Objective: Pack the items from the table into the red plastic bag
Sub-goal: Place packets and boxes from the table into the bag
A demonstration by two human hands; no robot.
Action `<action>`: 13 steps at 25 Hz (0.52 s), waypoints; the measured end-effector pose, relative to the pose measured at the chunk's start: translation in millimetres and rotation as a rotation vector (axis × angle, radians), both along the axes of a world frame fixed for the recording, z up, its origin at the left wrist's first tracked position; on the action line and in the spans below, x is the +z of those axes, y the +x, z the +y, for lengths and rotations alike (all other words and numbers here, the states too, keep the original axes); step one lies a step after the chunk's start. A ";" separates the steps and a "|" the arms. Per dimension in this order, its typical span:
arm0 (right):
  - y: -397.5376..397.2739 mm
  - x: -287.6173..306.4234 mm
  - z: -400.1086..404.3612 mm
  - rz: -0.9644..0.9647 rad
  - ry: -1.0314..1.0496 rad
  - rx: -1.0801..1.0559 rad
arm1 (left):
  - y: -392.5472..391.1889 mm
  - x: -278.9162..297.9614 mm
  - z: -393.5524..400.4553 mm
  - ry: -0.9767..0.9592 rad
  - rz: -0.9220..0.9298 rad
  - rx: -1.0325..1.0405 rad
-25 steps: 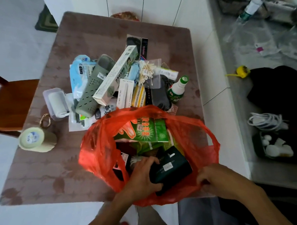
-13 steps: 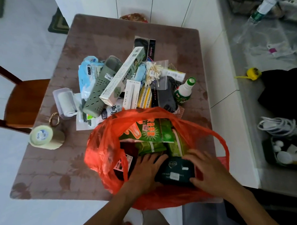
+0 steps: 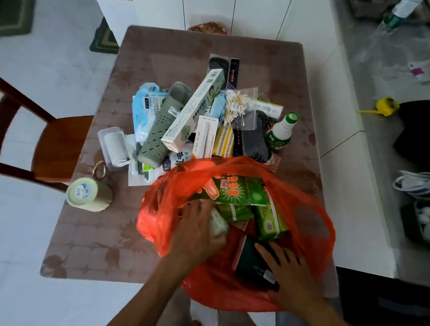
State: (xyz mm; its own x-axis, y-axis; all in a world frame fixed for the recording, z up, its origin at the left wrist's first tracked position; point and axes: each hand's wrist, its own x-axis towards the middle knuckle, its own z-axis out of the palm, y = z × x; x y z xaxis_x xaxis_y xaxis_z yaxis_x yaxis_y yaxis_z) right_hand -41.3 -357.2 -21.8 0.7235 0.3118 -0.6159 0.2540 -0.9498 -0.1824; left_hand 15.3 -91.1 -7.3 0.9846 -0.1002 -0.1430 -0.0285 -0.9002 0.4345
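Since a moment ago the dark box (image 3: 254,264) has sunk deeper into the red bag (image 3: 307,223), and the right hand (image 3: 291,273) now lies flat on it, fingers spread, pressing rather than gripping. Meanwhile the left hand (image 3: 199,227) has shifted up the bag's left side and curls around a pale packet (image 3: 218,223); how firmly, I cannot tell.

Green packs (image 3: 237,189) fill the bag's far half. Everything yet to be packed sits in a pile straight beyond the bag's mouth: a long carton (image 3: 194,109) lying diagonally, near end toward the left hand, a grey perforated case (image 3: 160,130) beside it, and a green bottle (image 3: 281,132) on the right. My guess is the left hand is nearer the carton.

A tape roll (image 3: 87,194) stands apart at the left of the brown table (image 3: 89,242). White tile floor, a wooden chair (image 3: 48,148), and a grey counter (image 3: 378,81) surround it.
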 end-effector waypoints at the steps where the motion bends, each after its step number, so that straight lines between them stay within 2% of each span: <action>1: 1.3 1.5 0.8 -0.043 0.029 0.007 | 8.1 4.0 6.8 0.020 0.044 0.095; 4: 10.0 16.8 11.1 -0.113 0.180 0.015 | 17.2 -4.9 16.1 0.106 0.087 0.159; 7: 26.9 17.2 32.2 -0.146 0.255 0.091 | 9.3 -19.8 23.8 0.019 0.022 0.131; 9: 36.7 4.5 49.3 -0.192 0.258 0.167 | 3.2 -22.7 35.2 -0.055 0.013 0.069; 13: 47.3 -18.1 70.1 -0.189 0.268 0.249 | -11.8 -1.1 55.3 -0.003 -0.093 -0.031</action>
State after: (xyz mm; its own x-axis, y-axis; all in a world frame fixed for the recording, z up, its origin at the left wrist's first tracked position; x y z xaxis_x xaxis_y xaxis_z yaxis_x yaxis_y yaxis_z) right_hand 6.0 -287.1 -39.9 0.6982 0.6227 -0.3531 0.5226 -0.7805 -0.3431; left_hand 3.5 -35.8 -8.4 0.9901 -0.1308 -0.0504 -0.0965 -0.8970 0.4314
